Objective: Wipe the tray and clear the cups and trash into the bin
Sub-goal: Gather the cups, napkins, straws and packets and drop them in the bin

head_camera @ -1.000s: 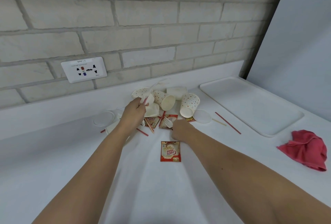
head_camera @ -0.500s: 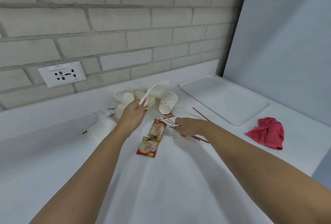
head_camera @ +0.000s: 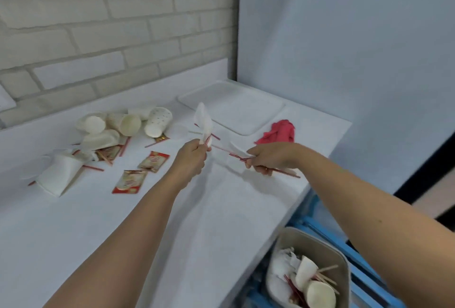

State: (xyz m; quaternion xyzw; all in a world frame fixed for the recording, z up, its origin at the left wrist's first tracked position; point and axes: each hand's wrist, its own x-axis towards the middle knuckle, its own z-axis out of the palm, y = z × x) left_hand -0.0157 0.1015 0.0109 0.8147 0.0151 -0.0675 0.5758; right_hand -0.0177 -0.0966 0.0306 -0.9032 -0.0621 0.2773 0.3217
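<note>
Red cloth [head_camera: 277,133]; white tray [head_camera: 236,111]; red-dotted white cup [head_camera: 157,122]; grey bin [head_camera: 341,262].

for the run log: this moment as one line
clearing trash | left hand holds white lid | right hand holds red stirrers | bin part-filled

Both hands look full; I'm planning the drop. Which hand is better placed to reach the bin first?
Likely the right hand: it grips red stirrers nearest the counter edge, with the bin below that edge. The left hand holds a white scrap farther in.

My bin [head_camera: 317,240] gets chopped by the bottom edge. Sachet [head_camera: 129,181] print's too blurry for me to read, and the socket [head_camera: 5,101] is mostly off-frame left.
</note>
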